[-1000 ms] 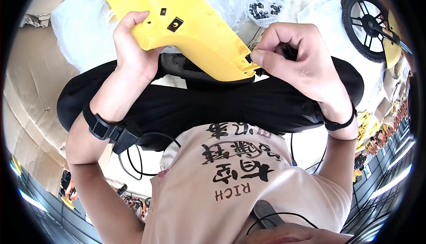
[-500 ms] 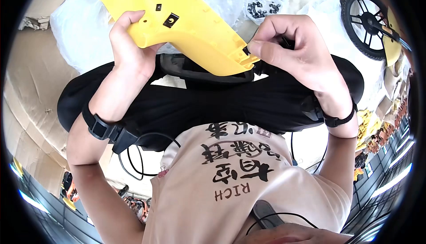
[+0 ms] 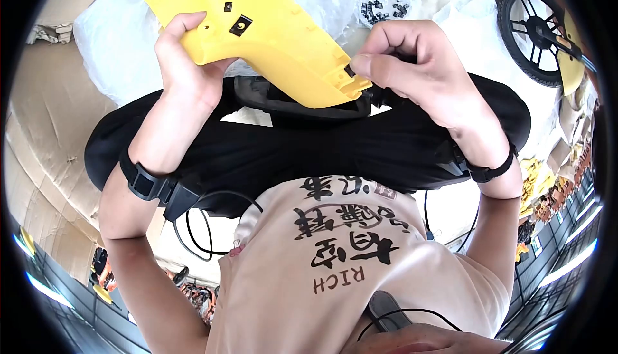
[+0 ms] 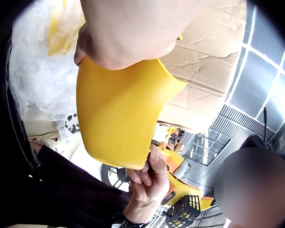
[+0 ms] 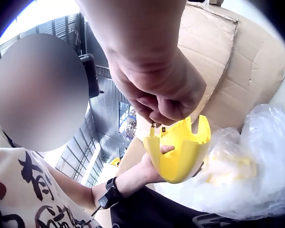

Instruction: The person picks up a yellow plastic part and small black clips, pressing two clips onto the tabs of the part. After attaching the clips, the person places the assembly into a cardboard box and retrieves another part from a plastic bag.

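In the head view, my left hand [image 3: 190,74] grips the side edge of a curved yellow plastic shell [image 3: 283,38], thumb on the inner face. Two black clips sit on that face, a larger one [image 3: 241,25] and a smaller one [image 3: 228,7]. At the narrow end, my right hand [image 3: 421,74] pinches a small black clip [image 3: 349,70] at the shell's edge, its thumb partly covering it. The left wrist view shows the shell's smooth outer side [image 4: 116,109]. From the right wrist, the hollow shell [image 5: 178,152] appears end-on beneath the curled right fingers.
A clear bag of small black clips [image 3: 381,12] lies beyond the right hand. Further right stands a black spoked wheel [image 3: 533,35]. Plastic wrapping [image 3: 119,38] and cardboard [image 3: 48,135] cover the floor at left. A black part [image 3: 257,93] lies below the shell, between the legs.
The yellow shell has shifted slightly left and up, with the left hand still gripping it. My right hand has moved left along with the shell's narrow end, still pinching there.
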Motion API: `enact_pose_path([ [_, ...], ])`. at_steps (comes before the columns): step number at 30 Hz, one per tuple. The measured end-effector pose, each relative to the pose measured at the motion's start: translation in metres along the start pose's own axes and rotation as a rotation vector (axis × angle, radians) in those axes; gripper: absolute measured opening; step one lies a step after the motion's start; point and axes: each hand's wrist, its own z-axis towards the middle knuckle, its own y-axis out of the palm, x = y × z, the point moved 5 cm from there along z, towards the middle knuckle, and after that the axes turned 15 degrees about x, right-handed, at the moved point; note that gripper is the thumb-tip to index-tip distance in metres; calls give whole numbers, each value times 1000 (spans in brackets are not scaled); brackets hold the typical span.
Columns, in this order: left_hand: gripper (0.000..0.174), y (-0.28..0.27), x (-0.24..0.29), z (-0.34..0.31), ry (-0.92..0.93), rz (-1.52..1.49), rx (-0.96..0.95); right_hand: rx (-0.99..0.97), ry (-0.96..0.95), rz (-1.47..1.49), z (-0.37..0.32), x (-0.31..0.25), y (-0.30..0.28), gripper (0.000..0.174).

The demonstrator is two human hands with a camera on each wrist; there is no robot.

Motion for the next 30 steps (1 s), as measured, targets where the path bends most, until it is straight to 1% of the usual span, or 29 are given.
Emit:
enact_pose_path([
  [1, 42, 1, 1, 0, 0, 0, 0, 0, 0, 0, -1, 3, 1, 15],
  [3, 41, 2, 3, 0, 13, 7, 12, 68, -186, -63, -1, 3, 0, 15],
  [4, 41, 1, 2, 0, 14, 7, 16, 64, -186, -61, -2, 3, 2, 15],
  [6, 46, 0, 2, 1, 40, 39, 18, 110, -258, -93, -6, -1, 4, 13],
  [7, 46, 0, 2, 1, 39, 42, 17, 112, -255, -92, -8, -1, 7, 13],
  [9, 45, 2, 4, 0, 42, 47, 12, 198, -256, -147, -12, -4, 9, 11],
  [10, 45, 2, 3, 1, 43, 47, 13, 197, -257, -146, -13, -5, 8, 11],
  [12, 44, 1, 1, 3, 45, 48, 31, 201, -295, -278, -15, -7, 8, 9],
  [14, 43, 1, 1, 1, 35, 42, 28, 226, -275, -229, -7, 1, 5, 12],
  [16, 42, 2, 1, 0, 27, 34, 26, 104, -217, -51, 0, 8, 4, 12],
  [17, 43, 1, 1, 1, 30, 37, 22, 79, -157, -53, 4, 11, 2, 13],
  [18, 44, 1, 1, 1, 33, 39, 18, 81, -156, -53, 2, 10, 2, 13],
  [20, 44, 0, 0, 5, 36, 41, 21, 109, -255, -141, -3, 2, 5, 14],
  [21, 45, -1, 0, 6, 40, 46, 24, 141, -224, -201, -8, -3, 6, 14],
  [22, 45, -1, 1, 5, 41, 48, 26, 140, -224, -198, -6, 0, 6, 14],
  [24, 44, 0, 1, 3, 43, 54, 48, 81, -234, -121, -3, 8, 8, 14],
  [25, 44, 1, 2, 2, 42, 57, 44, 47, -148, 8, -2, 11, 11, 14],
  [26, 45, 1, 2, 1, 43, 60, 36, 49, -148, 7, -2, 10, 10, 14],
  [29, 45, -1, 1, 4, 44, 58, 43, 50, -163, -68, -7, 5, 14, 13],
  [30, 45, -1, 0, 6, 43, 60, 51, 110, -183, -139, -10, 2, 16, 12],
])
